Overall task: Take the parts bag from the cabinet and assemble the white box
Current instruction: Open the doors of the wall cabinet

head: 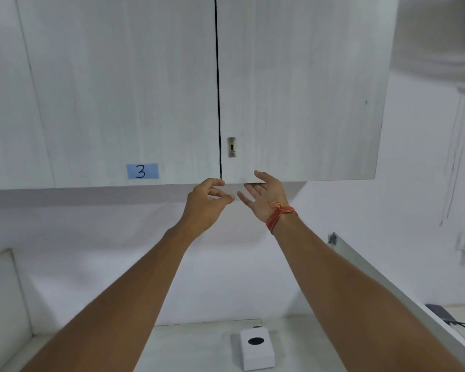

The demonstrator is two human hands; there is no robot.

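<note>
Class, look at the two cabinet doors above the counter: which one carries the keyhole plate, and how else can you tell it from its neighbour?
The right door carries the keyhole plate, near the centre seam. The left door instead bears a blue label marked 3.

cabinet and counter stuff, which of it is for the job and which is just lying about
For the job:
- cabinet, doors shut
- white box on the counter
- left hand and right hand, both empty at the doors' bottom edge

Lying about:
- blue label "3"
- keyhole
- dark device with strap at right
- red wristband
</note>
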